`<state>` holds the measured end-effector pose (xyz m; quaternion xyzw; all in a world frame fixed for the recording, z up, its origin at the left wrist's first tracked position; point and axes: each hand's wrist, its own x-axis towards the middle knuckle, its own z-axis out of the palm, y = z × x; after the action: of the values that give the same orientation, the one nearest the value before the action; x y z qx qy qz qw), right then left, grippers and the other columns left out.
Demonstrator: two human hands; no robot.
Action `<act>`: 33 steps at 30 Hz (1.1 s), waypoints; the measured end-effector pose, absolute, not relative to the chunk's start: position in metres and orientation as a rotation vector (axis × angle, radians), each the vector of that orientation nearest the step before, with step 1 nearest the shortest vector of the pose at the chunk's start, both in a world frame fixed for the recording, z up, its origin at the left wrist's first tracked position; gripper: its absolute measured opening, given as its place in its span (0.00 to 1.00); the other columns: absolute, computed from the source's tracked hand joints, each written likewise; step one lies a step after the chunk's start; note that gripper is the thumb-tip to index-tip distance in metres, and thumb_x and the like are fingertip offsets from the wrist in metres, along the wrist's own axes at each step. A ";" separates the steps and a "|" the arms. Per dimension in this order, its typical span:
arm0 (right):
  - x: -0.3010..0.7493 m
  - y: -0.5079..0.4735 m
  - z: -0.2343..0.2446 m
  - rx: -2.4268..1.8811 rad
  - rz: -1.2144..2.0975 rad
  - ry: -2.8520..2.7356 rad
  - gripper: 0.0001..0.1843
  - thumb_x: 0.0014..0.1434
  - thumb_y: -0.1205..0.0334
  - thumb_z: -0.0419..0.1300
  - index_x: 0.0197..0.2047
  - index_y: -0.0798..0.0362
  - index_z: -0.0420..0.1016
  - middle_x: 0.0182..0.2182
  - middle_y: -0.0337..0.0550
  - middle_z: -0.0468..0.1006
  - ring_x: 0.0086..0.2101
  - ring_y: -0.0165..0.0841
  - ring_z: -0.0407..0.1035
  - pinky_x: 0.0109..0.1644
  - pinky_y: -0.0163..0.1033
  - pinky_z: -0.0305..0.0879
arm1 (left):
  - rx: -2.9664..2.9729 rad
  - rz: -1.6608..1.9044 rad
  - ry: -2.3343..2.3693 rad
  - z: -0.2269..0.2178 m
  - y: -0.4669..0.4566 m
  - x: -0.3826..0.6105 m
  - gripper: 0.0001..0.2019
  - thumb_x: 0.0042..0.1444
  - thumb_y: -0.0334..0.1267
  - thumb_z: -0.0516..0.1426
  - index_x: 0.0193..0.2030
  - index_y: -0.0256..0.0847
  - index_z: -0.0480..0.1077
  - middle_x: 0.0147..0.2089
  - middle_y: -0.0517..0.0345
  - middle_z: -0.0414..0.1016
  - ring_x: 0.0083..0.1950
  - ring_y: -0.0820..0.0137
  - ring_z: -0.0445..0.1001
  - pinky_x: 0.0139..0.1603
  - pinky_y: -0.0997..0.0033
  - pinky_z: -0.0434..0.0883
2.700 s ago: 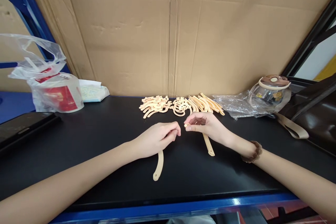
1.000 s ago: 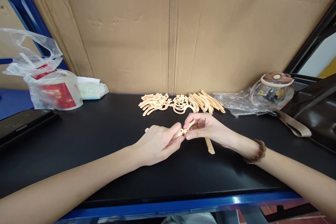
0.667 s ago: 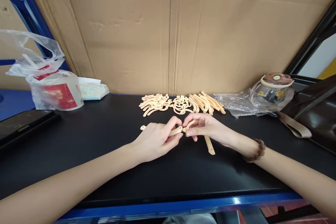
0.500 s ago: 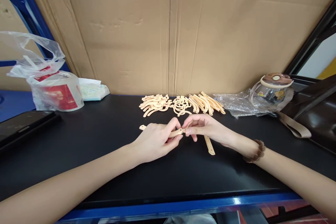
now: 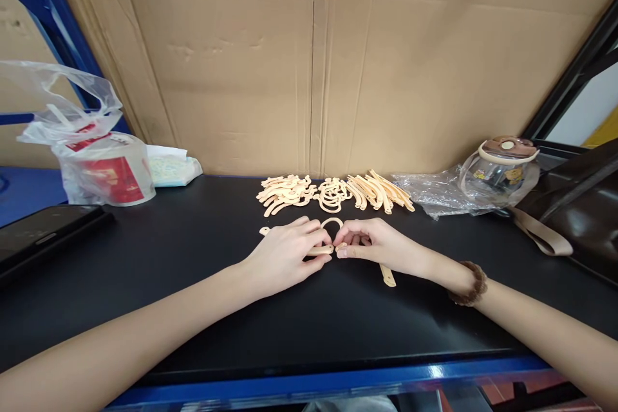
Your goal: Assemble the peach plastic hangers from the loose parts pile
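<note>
Between finger and thumb, my left hand (image 5: 290,254) grips a beige plastic strip (image 5: 321,250) whose holed end points right. The strip's far end (image 5: 264,231) seems to show beyond my knuckles. My right hand (image 5: 369,241) pinches a small beige end piece (image 5: 340,247) close to that holed end. A beige curved piece (image 5: 332,221) arches just behind the fingertips; whether it joins the pinched end is hidden. Below my right hand, another beige strip (image 5: 387,275) sticks out, mostly covered.
Behind the hands lie a pile of wavy pieces (image 5: 284,193), a pile of curved pieces (image 5: 333,192) and a pile of long strips (image 5: 379,190). A bagged tub (image 5: 113,170) and phone (image 5: 48,232) are left; clear plastic (image 5: 429,190), a jug (image 5: 505,170) and brown bag (image 5: 579,206) right.
Both hands have lowered slightly toward the tabletop, and their fingertips have drawn a little apart. The curved piece now shows as an arch behind them.
</note>
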<state>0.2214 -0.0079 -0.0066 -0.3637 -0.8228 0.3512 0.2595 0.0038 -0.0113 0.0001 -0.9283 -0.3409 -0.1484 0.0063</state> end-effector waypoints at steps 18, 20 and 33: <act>0.224 -0.012 0.001 -1.022 0.247 -2.540 0.05 0.62 0.61 0.57 0.39 0.50 0.73 0.30 0.34 0.74 0.29 0.26 0.67 0.34 0.31 0.58 | -2.839 -0.710 -1.315 0.011 0.013 -0.017 0.16 0.64 0.49 0.47 0.42 0.46 0.72 0.38 0.63 0.74 0.41 0.69 0.70 0.36 0.72 0.64; 0.225 -0.012 0.000 -1.019 0.239 -2.543 0.05 0.62 0.62 0.56 0.39 0.50 0.73 0.29 0.34 0.74 0.29 0.26 0.66 0.34 0.32 0.58 | -2.728 -0.737 -1.349 0.012 0.022 -0.024 0.14 0.64 0.46 0.47 0.43 0.47 0.72 0.42 0.62 0.75 0.44 0.68 0.70 0.37 0.72 0.64; 0.224 -0.013 0.001 -0.996 0.200 -2.561 0.10 0.63 0.63 0.53 0.44 0.51 0.75 0.30 0.38 0.74 0.30 0.29 0.67 0.36 0.35 0.61 | -2.748 -0.763 -1.541 0.019 0.025 -0.031 0.14 0.62 0.46 0.49 0.40 0.45 0.73 0.39 0.61 0.76 0.34 0.70 0.69 0.34 0.72 0.63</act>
<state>0.2239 -0.0128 0.0010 -0.3550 -0.9121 0.0714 0.1921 -0.0310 0.0251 0.0188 -0.8466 -0.4748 -0.2352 -0.0500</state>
